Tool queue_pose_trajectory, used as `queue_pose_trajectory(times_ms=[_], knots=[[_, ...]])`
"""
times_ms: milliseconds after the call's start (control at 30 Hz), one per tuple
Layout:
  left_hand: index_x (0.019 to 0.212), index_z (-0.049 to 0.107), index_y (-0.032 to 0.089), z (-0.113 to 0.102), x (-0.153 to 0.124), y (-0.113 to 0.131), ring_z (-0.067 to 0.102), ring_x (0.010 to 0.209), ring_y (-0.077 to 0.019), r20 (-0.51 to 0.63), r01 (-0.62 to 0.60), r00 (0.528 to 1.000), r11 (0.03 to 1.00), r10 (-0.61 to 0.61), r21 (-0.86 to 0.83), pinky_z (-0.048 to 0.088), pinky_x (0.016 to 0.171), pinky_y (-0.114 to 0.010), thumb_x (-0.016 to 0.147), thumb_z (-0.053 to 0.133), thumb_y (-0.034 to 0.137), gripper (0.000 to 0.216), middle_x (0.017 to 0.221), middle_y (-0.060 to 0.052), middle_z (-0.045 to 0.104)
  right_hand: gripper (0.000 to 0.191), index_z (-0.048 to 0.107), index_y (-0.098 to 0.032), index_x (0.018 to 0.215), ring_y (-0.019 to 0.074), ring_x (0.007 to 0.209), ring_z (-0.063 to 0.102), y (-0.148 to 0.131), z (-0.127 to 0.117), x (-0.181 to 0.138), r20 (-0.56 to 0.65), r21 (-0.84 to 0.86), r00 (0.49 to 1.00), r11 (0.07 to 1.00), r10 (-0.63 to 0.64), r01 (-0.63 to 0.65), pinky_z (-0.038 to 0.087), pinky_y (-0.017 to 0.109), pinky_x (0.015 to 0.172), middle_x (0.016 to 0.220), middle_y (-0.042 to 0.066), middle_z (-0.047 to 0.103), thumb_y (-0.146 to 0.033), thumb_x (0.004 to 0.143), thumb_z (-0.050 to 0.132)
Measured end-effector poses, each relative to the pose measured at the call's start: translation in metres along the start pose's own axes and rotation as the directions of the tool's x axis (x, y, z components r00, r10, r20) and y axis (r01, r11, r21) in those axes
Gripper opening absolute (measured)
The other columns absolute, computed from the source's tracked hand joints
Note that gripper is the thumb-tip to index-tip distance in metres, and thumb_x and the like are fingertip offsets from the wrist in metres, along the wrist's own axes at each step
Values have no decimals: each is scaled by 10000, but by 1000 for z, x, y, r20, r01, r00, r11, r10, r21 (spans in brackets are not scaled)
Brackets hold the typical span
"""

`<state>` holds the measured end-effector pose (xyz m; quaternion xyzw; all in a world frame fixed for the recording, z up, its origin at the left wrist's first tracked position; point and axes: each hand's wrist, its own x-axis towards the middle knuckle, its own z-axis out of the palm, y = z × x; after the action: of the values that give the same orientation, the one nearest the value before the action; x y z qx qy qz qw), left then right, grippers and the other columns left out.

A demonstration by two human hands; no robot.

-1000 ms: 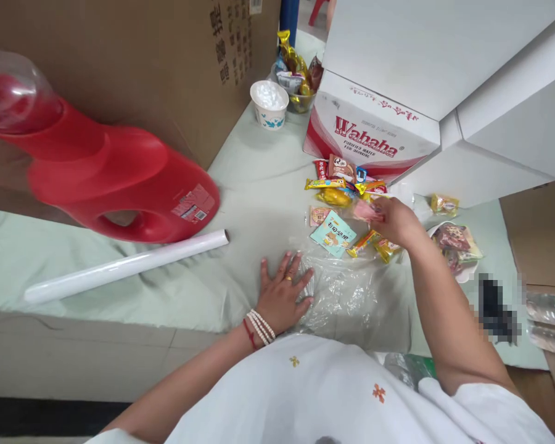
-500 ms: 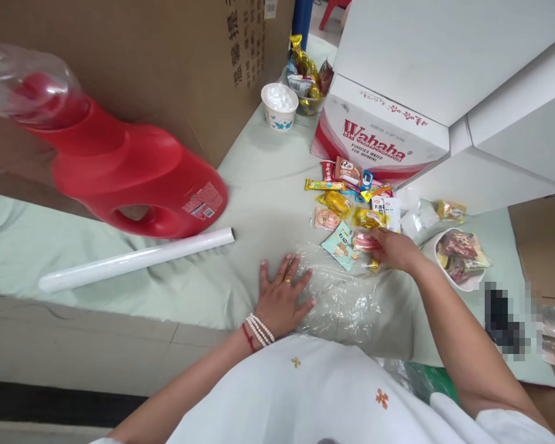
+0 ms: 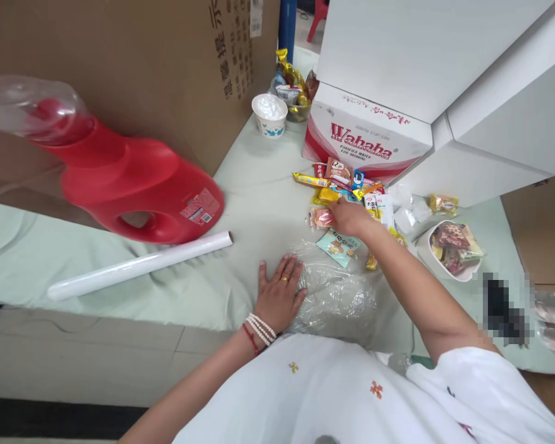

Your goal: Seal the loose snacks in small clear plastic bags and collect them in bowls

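Note:
My left hand (image 3: 280, 293) lies flat with fingers spread on the cloth, at the left edge of a crumpled clear plastic sheet or bag (image 3: 337, 296). My right hand (image 3: 351, 217) reaches into a group of wrapped snacks, its fingers closed at a pink snack packet (image 3: 322, 217); the fingertips are partly hidden. Just beyond them is a yellow snack packet (image 3: 326, 196). A light-green snack packet (image 3: 337, 248) lies below the hand. Farther back are a long yellow packet (image 3: 311, 180) and a brown packet (image 3: 339, 170). My right forearm covers some packets.
A white Wahaha carton (image 3: 365, 139) stands behind the snacks. On the right is a white bowl of packets (image 3: 428, 250). At left lie a red jug-shaped container (image 3: 152, 179) and a white roll (image 3: 139, 268). A paper cup (image 3: 271, 126) stands farther back.
My right hand has moved left and away from me, bringing the pink packet beside another pink one. My left hand stays flat. The whole view has shifted slightly.

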<state>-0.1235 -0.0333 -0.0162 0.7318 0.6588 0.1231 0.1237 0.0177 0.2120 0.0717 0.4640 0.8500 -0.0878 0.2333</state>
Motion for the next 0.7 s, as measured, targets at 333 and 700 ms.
queue_pose_trajectory(times_ms=[333, 700], knots=[[1564, 411, 133, 2, 0, -1, 321, 1546, -322, 19, 1, 1000, 999, 0, -41, -56, 1258, -679, 1015, 442, 499, 660, 1650, -162, 361, 457, 668, -157, 1241, 344, 1190, 630, -12, -8, 18, -24, -37, 998, 997, -66, 65, 512, 383, 942, 1260, 206, 686, -479, 916, 660], [1567, 431, 243, 2, 0, 0, 265, 1561, -365, 62, -3, 998, 999, 5, -35, -76, 1234, -703, 917, 539, 681, 792, 1689, -132, 282, 513, 689, -139, 1183, 302, 1028, 690, 8, 15, 34, -36, 128, 997, 990, 65, -60, 528, 316, 813, 1181, 156, 730, -523, 844, 707]])
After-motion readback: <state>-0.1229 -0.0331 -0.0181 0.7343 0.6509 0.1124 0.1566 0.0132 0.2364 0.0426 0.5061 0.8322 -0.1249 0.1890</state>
